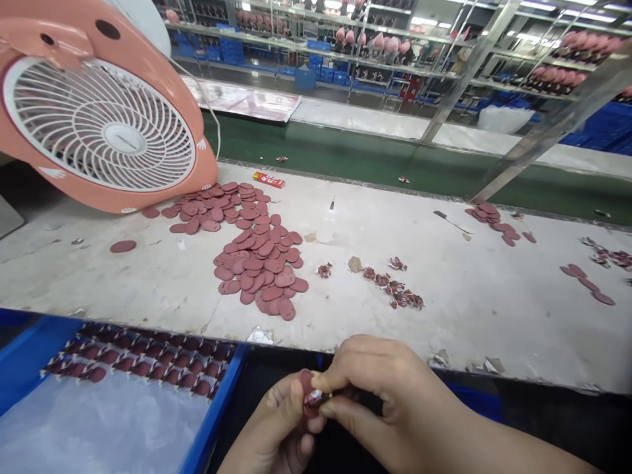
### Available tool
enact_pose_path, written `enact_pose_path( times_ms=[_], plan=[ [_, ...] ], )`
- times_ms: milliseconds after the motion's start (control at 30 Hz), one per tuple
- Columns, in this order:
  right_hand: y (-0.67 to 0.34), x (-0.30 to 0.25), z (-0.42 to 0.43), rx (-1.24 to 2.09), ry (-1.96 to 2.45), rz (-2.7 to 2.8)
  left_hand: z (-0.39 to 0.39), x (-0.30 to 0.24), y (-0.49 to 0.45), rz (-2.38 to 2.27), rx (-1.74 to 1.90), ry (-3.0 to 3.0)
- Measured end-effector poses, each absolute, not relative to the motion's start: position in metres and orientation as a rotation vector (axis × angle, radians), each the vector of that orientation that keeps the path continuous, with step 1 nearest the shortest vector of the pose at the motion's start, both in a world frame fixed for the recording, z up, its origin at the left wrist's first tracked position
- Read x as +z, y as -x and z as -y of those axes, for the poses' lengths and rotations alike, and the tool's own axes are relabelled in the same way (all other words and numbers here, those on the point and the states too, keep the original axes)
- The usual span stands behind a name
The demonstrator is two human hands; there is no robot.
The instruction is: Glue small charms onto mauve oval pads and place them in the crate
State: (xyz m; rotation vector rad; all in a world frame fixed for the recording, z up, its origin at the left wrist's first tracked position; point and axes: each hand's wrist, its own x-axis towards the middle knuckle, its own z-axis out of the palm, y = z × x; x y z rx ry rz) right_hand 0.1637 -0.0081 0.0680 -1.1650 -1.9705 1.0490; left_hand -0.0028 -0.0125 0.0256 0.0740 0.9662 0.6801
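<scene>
Just in front of the bench edge, my left hand holds a flat dark red oval piece, shaped like a tiny sole, between thumb and fingers. My right hand pinches a small dark red and white strap-like part against its face. Fingertips hide much of both. Beyond my hands lies a big heap of similar oval pieces. Right of that heap, a cluster of small dark red strap-like parts lies on the white bench top.
An orange fan stands at the back left. At lower left, a blue bin holds rows of assembled pieces and a clear plastic sheet. A green conveyor belt runs behind the bench, with a slanted metal post at right.
</scene>
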Motion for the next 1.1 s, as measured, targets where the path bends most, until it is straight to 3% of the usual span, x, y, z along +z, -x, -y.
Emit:
enact_pose_path(
  times_ms=[1100],
  plan=[
    [-0.1649, 0.0663, 0.0048, 1.112, 1.186, 1.950, 0.0115, 0.0244, 0.0035, -0.913, 0.687, -0.025]
  ],
)
